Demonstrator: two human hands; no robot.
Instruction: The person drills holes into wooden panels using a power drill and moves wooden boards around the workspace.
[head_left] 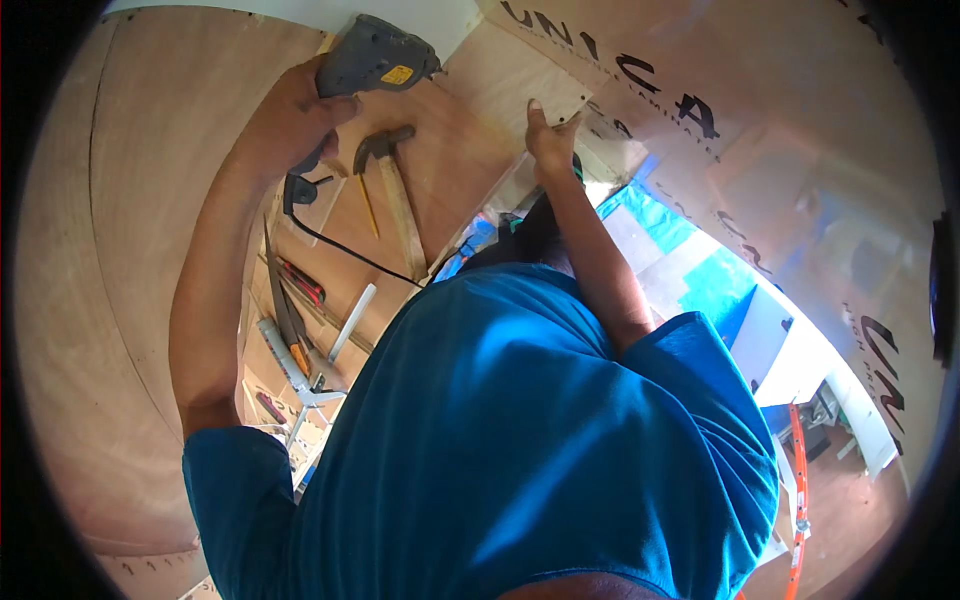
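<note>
Dark-grey power drill [372, 58] in the left grip [290, 122]

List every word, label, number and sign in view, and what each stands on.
Brown panel, right: large dark capitals, repeated, smaller lettering beneath; wording withheld.
Yellow label on the dark power tool in the left hand: too small to read.
Lower-left surface: dark marks, too small to read.
</note>
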